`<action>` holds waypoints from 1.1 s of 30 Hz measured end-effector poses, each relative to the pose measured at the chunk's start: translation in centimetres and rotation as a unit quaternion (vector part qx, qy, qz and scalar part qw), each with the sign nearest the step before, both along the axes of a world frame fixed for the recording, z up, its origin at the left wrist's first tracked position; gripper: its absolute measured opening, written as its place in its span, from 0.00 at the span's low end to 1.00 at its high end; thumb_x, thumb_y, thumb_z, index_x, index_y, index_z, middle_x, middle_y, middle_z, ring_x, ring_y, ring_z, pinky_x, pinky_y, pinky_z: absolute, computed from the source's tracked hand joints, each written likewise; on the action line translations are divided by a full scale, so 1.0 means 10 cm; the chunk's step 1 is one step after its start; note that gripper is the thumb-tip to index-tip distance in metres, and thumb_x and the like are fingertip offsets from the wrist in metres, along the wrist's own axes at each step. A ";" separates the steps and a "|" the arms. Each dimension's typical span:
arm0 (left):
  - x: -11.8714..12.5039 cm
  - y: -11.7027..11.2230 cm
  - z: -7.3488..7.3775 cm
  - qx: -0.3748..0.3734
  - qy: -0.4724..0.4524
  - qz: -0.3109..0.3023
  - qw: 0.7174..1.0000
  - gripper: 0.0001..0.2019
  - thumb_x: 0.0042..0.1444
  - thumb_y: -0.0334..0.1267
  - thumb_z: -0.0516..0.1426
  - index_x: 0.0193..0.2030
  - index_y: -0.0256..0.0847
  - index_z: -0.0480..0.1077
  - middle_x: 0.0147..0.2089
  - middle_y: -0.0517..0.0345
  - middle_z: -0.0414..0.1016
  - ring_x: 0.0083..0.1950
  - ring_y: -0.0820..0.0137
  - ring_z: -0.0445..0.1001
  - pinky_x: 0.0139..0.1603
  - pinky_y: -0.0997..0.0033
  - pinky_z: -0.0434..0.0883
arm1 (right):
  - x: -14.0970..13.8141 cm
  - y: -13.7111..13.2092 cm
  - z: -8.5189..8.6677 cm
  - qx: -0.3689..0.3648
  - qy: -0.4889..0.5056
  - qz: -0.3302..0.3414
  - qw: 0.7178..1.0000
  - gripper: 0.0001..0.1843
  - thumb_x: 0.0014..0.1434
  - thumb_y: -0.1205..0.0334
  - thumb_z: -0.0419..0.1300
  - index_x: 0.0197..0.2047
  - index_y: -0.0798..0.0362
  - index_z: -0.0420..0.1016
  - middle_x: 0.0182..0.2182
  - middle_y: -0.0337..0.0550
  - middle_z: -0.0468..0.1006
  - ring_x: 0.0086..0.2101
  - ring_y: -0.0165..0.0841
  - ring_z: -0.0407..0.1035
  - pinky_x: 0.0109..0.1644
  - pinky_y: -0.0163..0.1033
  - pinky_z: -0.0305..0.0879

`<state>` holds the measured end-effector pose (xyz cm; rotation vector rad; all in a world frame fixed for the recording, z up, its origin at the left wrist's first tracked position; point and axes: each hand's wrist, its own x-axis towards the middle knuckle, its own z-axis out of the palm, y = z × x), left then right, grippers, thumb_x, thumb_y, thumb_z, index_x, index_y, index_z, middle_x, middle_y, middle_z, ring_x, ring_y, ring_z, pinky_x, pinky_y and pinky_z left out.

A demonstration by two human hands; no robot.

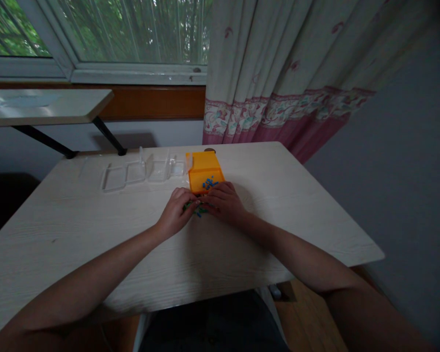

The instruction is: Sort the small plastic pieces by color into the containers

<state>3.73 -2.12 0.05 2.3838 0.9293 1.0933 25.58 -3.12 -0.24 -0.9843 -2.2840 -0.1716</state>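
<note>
On the table, my left hand (176, 211) and my right hand (225, 201) meet over a small pile of green and blue pieces (201, 210). The left fingers are bent inward and pressed together at the pile. From the other side, the right fingers reach across, also together; whatever sits between the fingertips is hidden. Just beyond the hands lies an open yellow-orange case (202, 166), its lid folded back. Several small blue pieces (209, 183) rest in its near half. The pieces are too small to name exactly.
Several clear plastic boxes (157, 168) stand open in a row left of the case. A small brown round object (209, 150) lies behind it. At the back left a raised shelf (47, 105) stands on black legs. A curtain (256, 73) hangs behind the table (106, 254).
</note>
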 end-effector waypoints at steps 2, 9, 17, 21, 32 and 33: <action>0.00 0.00 0.00 -0.001 0.002 -0.001 1.000 0.10 0.67 0.41 0.53 0.37 0.40 0.70 0.38 0.53 0.71 0.45 0.64 0.68 0.48 0.61 0.68 | -0.01 0.00 0.00 0.008 0.000 0.005 1.000 0.10 0.65 0.54 0.59 0.46 0.42 0.80 0.36 0.39 0.82 0.43 0.36 0.70 0.54 0.45 0.58; -0.01 0.00 -0.02 -0.010 0.003 0.003 1.000 0.10 0.67 0.41 0.53 0.37 0.40 0.69 0.38 0.53 0.71 0.44 0.64 0.68 0.47 0.62 0.68 | -0.03 -0.03 0.05 0.045 0.013 0.020 0.999 0.09 0.65 0.54 0.59 0.45 0.43 0.80 0.33 0.38 0.83 0.39 0.34 0.71 0.54 0.44 0.58; -0.01 -0.01 0.00 -0.008 0.006 0.017 1.000 0.11 0.67 0.42 0.52 0.36 0.40 0.70 0.37 0.53 0.71 0.43 0.64 0.68 0.44 0.62 0.68 | -0.06 -0.07 0.06 -0.020 0.007 0.007 1.000 0.09 0.66 0.55 0.59 0.40 0.44 0.81 0.33 0.38 0.84 0.39 0.34 0.73 0.56 0.46 0.59; 0.00 0.00 -0.03 -0.003 0.016 0.024 1.000 0.12 0.67 0.42 0.52 0.36 0.40 0.70 0.37 0.52 0.71 0.43 0.64 0.68 0.45 0.61 0.68 | -0.07 -0.07 0.07 -0.015 0.012 0.016 1.000 0.10 0.66 0.56 0.58 0.39 0.44 0.81 0.32 0.38 0.84 0.39 0.35 0.72 0.55 0.46 0.60; -0.07 0.00 0.05 0.021 0.059 -0.005 0.998 0.11 0.68 0.39 0.50 0.44 0.38 0.72 0.42 0.50 0.73 0.47 0.63 0.69 0.50 0.59 0.67 | 0.20 0.19 -0.03 -0.017 0.100 -0.119 0.988 0.13 0.66 0.53 0.57 0.39 0.46 0.82 0.35 0.42 0.83 0.42 0.38 0.71 0.54 0.47 0.59; -0.08 0.00 0.05 0.022 0.065 -0.010 0.998 0.11 0.68 0.38 0.50 0.44 0.38 0.73 0.42 0.50 0.73 0.47 0.63 0.69 0.50 0.59 0.67 | 0.22 0.23 -0.04 -0.025 0.109 -0.139 0.984 0.14 0.66 0.52 0.57 0.39 0.47 0.82 0.36 0.43 0.83 0.42 0.38 0.70 0.53 0.48 0.59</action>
